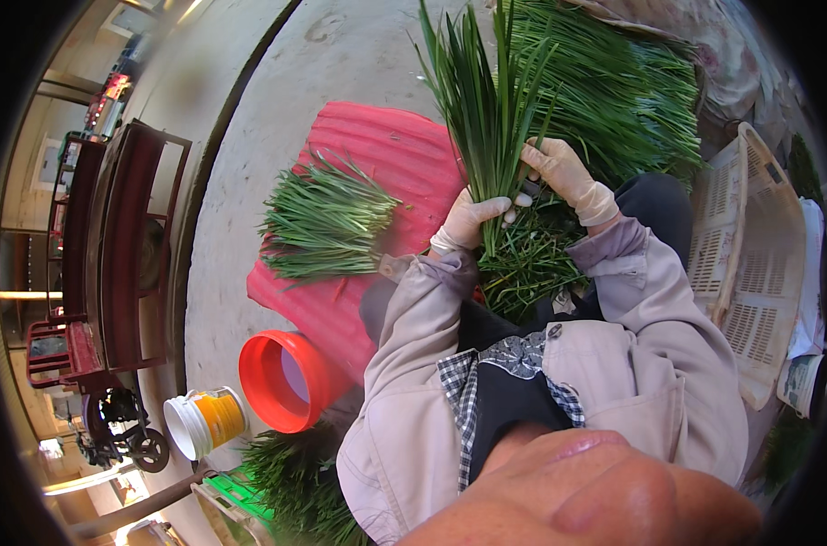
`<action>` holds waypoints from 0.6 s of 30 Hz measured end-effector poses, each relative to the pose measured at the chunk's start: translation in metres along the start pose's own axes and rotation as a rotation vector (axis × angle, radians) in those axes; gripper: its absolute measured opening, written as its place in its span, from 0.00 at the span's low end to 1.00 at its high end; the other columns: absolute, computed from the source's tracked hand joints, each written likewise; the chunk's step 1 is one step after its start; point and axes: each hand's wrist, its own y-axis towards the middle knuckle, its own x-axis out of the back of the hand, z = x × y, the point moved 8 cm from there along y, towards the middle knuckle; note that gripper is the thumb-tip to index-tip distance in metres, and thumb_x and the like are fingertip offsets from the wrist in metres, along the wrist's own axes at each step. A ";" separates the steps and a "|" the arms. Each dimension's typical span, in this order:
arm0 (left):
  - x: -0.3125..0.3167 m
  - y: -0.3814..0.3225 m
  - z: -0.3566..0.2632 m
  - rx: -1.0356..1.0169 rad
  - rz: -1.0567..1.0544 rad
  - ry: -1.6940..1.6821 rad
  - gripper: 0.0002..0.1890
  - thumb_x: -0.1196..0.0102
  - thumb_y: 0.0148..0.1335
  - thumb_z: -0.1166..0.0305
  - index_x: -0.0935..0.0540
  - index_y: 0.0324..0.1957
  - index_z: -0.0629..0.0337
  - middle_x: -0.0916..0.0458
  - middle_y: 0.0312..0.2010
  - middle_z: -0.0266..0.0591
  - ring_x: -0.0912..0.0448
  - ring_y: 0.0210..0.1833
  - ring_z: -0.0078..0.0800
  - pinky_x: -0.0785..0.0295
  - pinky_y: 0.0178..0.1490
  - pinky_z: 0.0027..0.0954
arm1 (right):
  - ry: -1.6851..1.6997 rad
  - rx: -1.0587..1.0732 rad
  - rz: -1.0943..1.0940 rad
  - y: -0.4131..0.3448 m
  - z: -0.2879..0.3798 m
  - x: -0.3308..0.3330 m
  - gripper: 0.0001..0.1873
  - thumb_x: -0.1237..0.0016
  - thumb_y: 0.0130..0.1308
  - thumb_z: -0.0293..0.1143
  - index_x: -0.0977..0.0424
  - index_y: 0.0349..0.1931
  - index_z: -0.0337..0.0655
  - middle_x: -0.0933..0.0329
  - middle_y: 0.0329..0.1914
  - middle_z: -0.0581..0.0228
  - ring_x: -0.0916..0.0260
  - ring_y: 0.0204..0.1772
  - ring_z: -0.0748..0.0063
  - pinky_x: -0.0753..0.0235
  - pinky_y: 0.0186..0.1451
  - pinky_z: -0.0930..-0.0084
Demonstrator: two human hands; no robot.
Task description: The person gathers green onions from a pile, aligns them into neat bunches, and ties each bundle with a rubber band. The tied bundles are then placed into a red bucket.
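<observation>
My left hand [473,217], in a thin pale glove, grips a bunch of garlic chives [485,123] near its lower stems, the leaves fanning upward. My gloved right hand [567,174] is at the bunch's right side, its curled fingers pinching leaves at the edge; a small dark item by these fingertips is too unclear to name. Under both hands lies a heap of loose trimmed leaves [529,263]. To the left, a neat pile of chives [328,218] rests on a pink-red woven sack [386,136]. A larger stack of chives [611,95] lies beyond my right hand.
A red bucket [277,382] and a white-and-yellow bucket [205,420] stand at lower left. More chives [301,478] lie beside a green crate [239,495]. A pale plastic basket [748,273] leans at my right. A dark red cargo tricycle [123,252] is at far left.
</observation>
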 end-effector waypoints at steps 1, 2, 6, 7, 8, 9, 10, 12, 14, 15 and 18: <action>0.001 0.000 0.000 -0.008 0.015 0.004 0.29 0.39 0.52 0.66 0.27 0.57 0.63 0.19 0.39 0.41 0.27 0.31 0.22 0.32 0.36 0.23 | 0.091 -0.015 0.019 0.000 0.001 0.001 0.16 0.49 0.67 0.44 0.20 0.37 0.40 0.20 0.29 0.71 0.35 0.25 0.85 0.34 0.30 0.84; 0.003 0.000 0.002 -0.002 0.004 0.001 0.28 0.39 0.51 0.65 0.27 0.56 0.63 0.19 0.35 0.40 0.29 0.28 0.21 0.34 0.33 0.22 | 0.144 0.018 0.044 0.001 0.006 0.003 0.15 0.49 0.67 0.43 0.20 0.36 0.40 0.20 0.30 0.71 0.34 0.25 0.85 0.35 0.30 0.85; 0.004 -0.003 0.004 0.060 -0.013 -0.049 0.31 0.40 0.52 0.67 0.30 0.60 0.63 0.19 0.33 0.40 0.29 0.26 0.21 0.34 0.29 0.22 | 0.249 0.004 0.024 0.009 0.016 0.021 0.12 0.49 0.67 0.40 0.20 0.34 0.39 0.20 0.28 0.70 0.40 0.20 0.88 0.42 0.24 0.87; 0.001 -0.004 0.001 0.046 -0.009 -0.078 0.32 0.40 0.52 0.68 0.31 0.61 0.63 0.19 0.32 0.40 0.28 0.25 0.21 0.33 0.29 0.22 | 0.285 0.060 0.073 0.013 0.025 0.023 0.12 0.48 0.67 0.39 0.20 0.35 0.39 0.21 0.26 0.71 0.44 0.18 0.89 0.47 0.20 0.88; -0.002 -0.004 -0.001 0.035 0.001 -0.105 0.33 0.39 0.53 0.68 0.33 0.62 0.63 0.19 0.31 0.40 0.28 0.25 0.21 0.32 0.28 0.22 | 0.371 0.032 0.091 0.015 0.026 0.026 0.11 0.47 0.66 0.37 0.20 0.33 0.39 0.23 0.23 0.72 0.47 0.16 0.90 0.50 0.19 0.86; -0.004 -0.004 -0.003 0.043 0.000 -0.108 0.34 0.40 0.53 0.69 0.34 0.63 0.62 0.20 0.31 0.40 0.28 0.25 0.21 0.33 0.28 0.22 | 0.309 -0.030 0.077 0.020 0.024 0.031 0.11 0.48 0.66 0.37 0.20 0.32 0.39 0.25 0.22 0.73 0.47 0.16 0.90 0.52 0.18 0.87; -0.004 -0.004 -0.004 0.054 0.003 -0.108 0.35 0.41 0.53 0.69 0.35 0.64 0.61 0.20 0.32 0.39 0.29 0.25 0.21 0.34 0.28 0.22 | 0.248 -0.030 0.116 0.022 0.027 0.034 0.11 0.48 0.67 0.37 0.20 0.32 0.38 0.26 0.21 0.73 0.48 0.16 0.90 0.52 0.18 0.87; -0.002 -0.003 -0.005 0.063 -0.024 -0.099 0.36 0.42 0.53 0.70 0.36 0.65 0.60 0.21 0.32 0.39 0.29 0.26 0.21 0.34 0.28 0.22 | 0.074 -0.036 0.139 0.029 0.033 0.039 0.12 0.49 0.67 0.37 0.20 0.30 0.38 0.31 0.15 0.75 0.49 0.15 0.89 0.53 0.18 0.87; 0.007 -0.001 -0.001 0.061 -0.091 -0.079 0.35 0.42 0.53 0.70 0.36 0.65 0.60 0.22 0.31 0.39 0.29 0.26 0.21 0.34 0.29 0.21 | 0.013 -0.049 0.121 0.035 0.038 0.043 0.13 0.49 0.67 0.37 0.20 0.29 0.37 0.38 0.12 0.78 0.48 0.15 0.89 0.52 0.18 0.86; 0.015 0.001 0.001 0.054 -0.138 -0.080 0.33 0.44 0.54 0.70 0.35 0.64 0.60 0.21 0.31 0.40 0.27 0.27 0.22 0.33 0.29 0.22 | -0.024 -0.066 0.118 0.037 0.039 0.043 0.12 0.48 0.67 0.36 0.20 0.29 0.37 0.38 0.12 0.78 0.48 0.15 0.89 0.52 0.18 0.85; 0.044 0.005 0.013 0.028 -0.328 -0.127 0.28 0.48 0.58 0.70 0.34 0.62 0.60 0.20 0.33 0.45 0.24 0.29 0.30 0.29 0.33 0.26 | -0.043 0.081 0.040 0.036 0.053 0.044 0.13 0.50 0.68 0.37 0.19 0.31 0.37 0.36 0.14 0.79 0.47 0.17 0.89 0.51 0.20 0.87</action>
